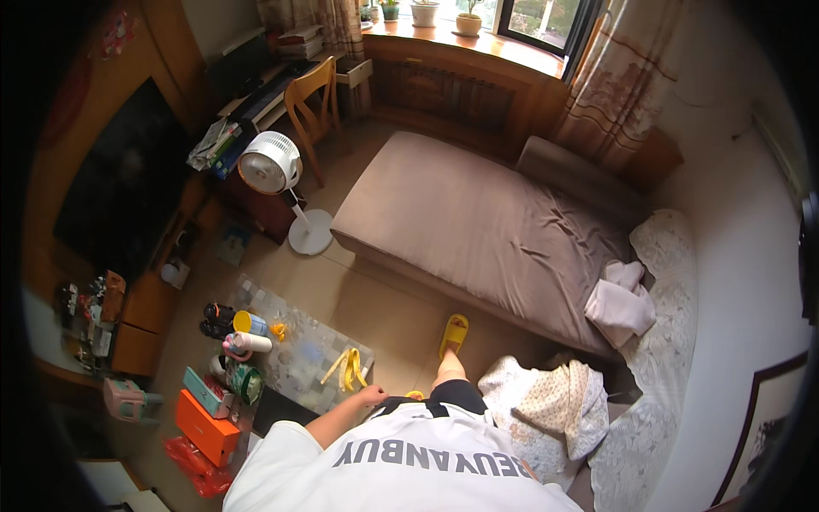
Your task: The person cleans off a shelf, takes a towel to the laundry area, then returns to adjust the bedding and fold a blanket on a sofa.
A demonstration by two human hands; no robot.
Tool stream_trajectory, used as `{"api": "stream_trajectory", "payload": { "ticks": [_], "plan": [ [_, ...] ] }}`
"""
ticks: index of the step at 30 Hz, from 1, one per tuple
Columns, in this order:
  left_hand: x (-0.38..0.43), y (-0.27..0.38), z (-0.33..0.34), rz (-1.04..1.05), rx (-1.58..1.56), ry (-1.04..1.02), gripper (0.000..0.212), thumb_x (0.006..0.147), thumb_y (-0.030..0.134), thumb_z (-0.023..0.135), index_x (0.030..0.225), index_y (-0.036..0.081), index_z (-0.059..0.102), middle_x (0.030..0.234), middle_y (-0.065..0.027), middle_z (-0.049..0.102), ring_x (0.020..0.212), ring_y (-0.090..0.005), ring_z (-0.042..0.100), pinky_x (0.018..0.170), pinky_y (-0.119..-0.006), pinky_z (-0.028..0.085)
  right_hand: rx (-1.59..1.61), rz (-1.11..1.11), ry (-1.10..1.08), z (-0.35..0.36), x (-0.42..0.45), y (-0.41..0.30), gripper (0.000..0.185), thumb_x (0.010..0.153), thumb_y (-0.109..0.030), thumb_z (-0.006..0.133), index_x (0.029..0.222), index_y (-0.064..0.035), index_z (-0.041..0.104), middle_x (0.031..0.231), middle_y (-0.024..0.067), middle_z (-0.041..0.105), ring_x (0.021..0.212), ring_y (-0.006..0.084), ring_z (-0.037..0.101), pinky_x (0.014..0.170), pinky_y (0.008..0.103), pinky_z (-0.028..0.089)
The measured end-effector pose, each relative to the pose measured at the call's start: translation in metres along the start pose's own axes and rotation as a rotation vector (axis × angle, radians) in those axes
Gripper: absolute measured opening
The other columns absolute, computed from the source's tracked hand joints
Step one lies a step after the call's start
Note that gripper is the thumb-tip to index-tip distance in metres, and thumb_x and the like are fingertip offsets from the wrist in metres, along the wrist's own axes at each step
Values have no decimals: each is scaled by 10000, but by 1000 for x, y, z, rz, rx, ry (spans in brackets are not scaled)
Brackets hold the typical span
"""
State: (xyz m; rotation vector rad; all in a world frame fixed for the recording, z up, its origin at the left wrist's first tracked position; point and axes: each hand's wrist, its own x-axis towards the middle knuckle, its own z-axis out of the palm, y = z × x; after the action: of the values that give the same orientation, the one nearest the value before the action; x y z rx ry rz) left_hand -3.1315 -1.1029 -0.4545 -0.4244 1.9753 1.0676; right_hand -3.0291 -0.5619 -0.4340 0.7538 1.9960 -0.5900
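My left hand [371, 395] hangs low by my waist, beside the near edge of a low table with a patterned cover [291, 339]. Its fingers look curled, but whether they hold anything cannot be made out. A yellow banana peel [349, 371] lies on the table corner just beyond that hand. Farther along the tabletop are a white bottle [253, 342], a yellow-lidded canister [249, 324], a small orange-yellow object [278, 331] and a green-and-white packet [246, 383]. My right hand is out of view. Ahead, a yellow slipper [454, 335] covers one foot.
A brown upholstered chaise [448, 211] fills the floor ahead, with a folded pale cloth [619, 302] on it. Rumpled quilts [544, 409] lie at my right. A white standing fan [310, 232] and wooden chair [313, 109] stand beyond the table. Orange box [206, 425] sits left.
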Motion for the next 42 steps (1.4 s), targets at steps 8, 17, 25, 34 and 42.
{"api": "stream_trajectory", "payload": {
  "ticks": [8, 17, 25, 34, 42],
  "plan": [
    [17, 76, -92, -177, 107, 178, 350, 735, 324, 579, 906, 28, 651, 911, -179, 647, 845, -297, 627, 735, -368, 492, -67, -517, 130, -128, 194, -217, 216, 709, -234, 573, 669, -42, 665, 623, 142, 621, 548, 205, 606, 551, 329, 492],
    [45, 150, -153, -143, -54, 351, 376, 744, 310, 595, 972, 13, 636, 914, -160, 652, 853, -275, 626, 784, -345, 483, 177, -890, 305, -289, 196, -498, 200, 789, -65, 569, 980, -13, 594, 849, 76, 648, 788, 148, 614, 731, 280, 496],
    [137, 118, -262, -469, -305, 123, 773, 768, 253, 606, 1365, 2, 184, 929, -159, 610, 700, -180, 640, 459, -304, 499, -200, -748, 169, -272, 128, -536, 232, 765, -133, 569, 977, -42, 594, 932, 170, 636, 886, 313, 612, 787, 374, 478],
    [310, 23, -512, -462, -1216, 738, 659, 821, 70, 484, 1381, 167, 150, 758, -32, 476, 503, -96, 440, 400, -255, 363, -357, -265, -26, -183, 91, -517, 213, 723, -66, 645, 935, -54, 648, 829, 115, 666, 745, 209, 638, 695, 314, 495],
    [455, -95, -670, -260, -1077, 1041, 710, 779, 31, 448, 1401, 226, 167, 1268, -85, 384, 843, -180, 494, 689, -374, 458, -55, 0, 92, -138, -2, -601, 180, 733, -57, 630, 911, -35, 647, 805, 96, 659, 730, 182, 619, 686, 308, 488]
  ]
}}
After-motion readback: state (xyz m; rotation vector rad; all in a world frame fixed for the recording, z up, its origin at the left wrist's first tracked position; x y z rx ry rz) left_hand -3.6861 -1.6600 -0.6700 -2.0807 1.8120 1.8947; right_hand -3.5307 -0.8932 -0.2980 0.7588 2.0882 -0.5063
